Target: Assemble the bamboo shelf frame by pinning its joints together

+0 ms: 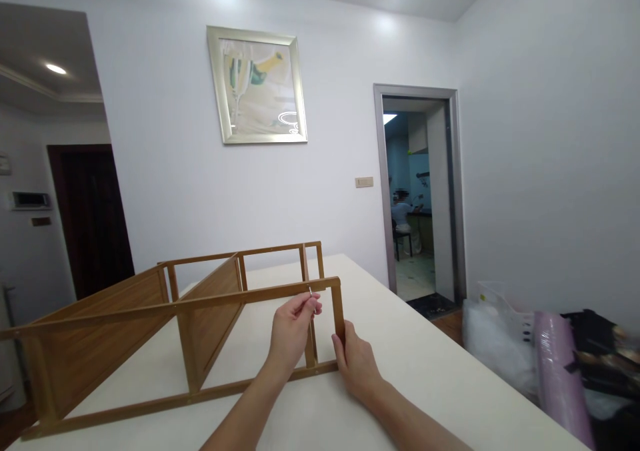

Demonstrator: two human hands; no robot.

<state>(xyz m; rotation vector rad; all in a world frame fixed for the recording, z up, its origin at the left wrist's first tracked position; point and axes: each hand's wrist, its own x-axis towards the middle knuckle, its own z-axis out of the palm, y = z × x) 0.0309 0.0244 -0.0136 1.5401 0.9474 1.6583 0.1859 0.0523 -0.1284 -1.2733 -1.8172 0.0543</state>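
A wooden shelf frame lies on its side on a white table, its shelves standing upright. My left hand is closed in a pinch on a small metal tool or screw at the frame's top rail, close to the right corner. Lower down, my right hand wraps round the foot of the frame's right end post, resting on the table.
White and purple plastic bags and dark items pile up at the table's right edge. An open doorway on the right shows another person seated in a far room. A framed picture hangs on the wall behind.
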